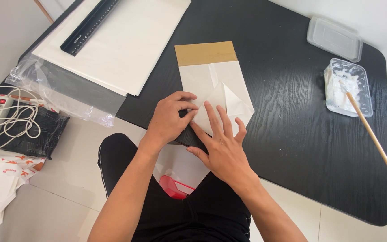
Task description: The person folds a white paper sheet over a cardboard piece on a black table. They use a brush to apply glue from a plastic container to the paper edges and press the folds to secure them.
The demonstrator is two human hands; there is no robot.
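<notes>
Currently the folded paper piece [213, 87] lies flat on the black table [292, 116], close to the table's near edge, with its brown band [206, 53] at the end farthest from the person. Its near end is folded into triangular flaps [229, 102] meeting at a point.

Left hand [169, 118]: fingers curled, fingertips pinching or pressing the left side of the flaps; whether a layer is actually gripped between the fingers, cannot tell. Right hand [220, 143]: fingers spread flat, palm down, pressing on the near tip of the flaps; nothing enclosed.

Handling judgement: paper looks thin, light, fairly crisp, holds a crease. Likely to slide on the smooth tabletop unless pinned by a flat palm. Tears or dents easily at the fold corners. Best held by an edge or flap, or pressed flat; avoid dragging by the point.

Other items, placed relative to the folded paper piece:
- Left and beyond: stack of large cream sheets [126, 40] with a black ruler [90, 25] lying on it, over a clear plastic sleeve [63, 94].
- Far right: clear rectangular tub [348, 87] with white paste, a wooden stick [369, 131] resting in it; its clear lid [334, 38] just beyond.
- Far left, floor level: white power strip with coiled cord [10, 117] on a black bag; orange-printed white bags below.
</notes>
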